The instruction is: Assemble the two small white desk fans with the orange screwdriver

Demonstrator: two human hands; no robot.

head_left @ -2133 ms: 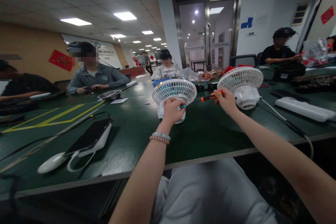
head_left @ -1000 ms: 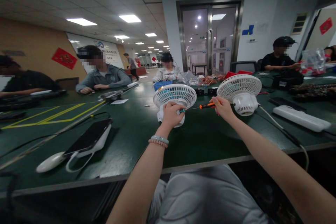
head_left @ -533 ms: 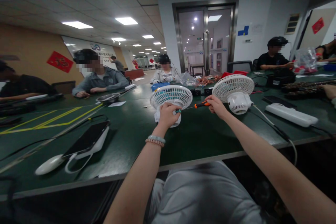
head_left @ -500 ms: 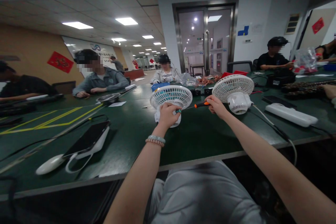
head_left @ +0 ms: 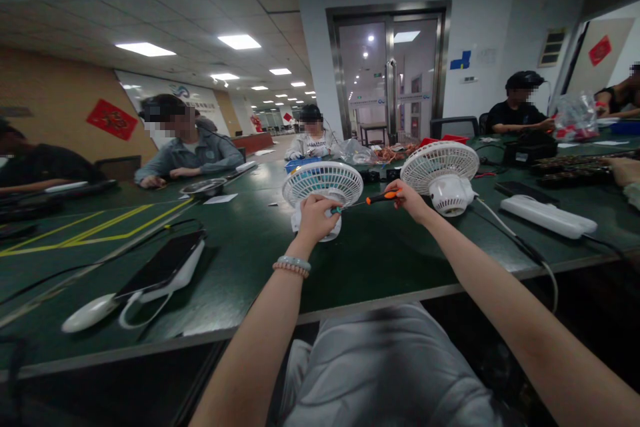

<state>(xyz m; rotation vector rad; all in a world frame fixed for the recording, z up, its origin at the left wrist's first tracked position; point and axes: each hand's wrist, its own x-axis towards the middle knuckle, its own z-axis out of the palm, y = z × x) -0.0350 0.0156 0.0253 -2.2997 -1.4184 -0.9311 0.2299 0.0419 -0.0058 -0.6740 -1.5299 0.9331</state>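
Observation:
My right hand (head_left: 409,200) is closed on the orange and black handle of a screwdriver (head_left: 381,197), whose thin shaft points left toward my left hand (head_left: 320,213). Between the fingertips of my left hand is a small teal piece (head_left: 335,210), close to the shaft's end. That hand is in front of a white fan (head_left: 325,177) with a round grille, covering part of its base. Another white fan (head_left: 443,167) stands just beyond my right hand, its cable running down to the right.
A phone (head_left: 163,263) on a white stand lies at the left of the green table (head_left: 240,267). At the right are a white power strip (head_left: 547,216) and dark parts. Several people sit around the table; red trays (head_left: 445,139) and a blue basket (head_left: 303,163) lie farther back.
The whole view has shifted slightly. The screwdriver stays between my hands, and both hands keep nearly the same pose.

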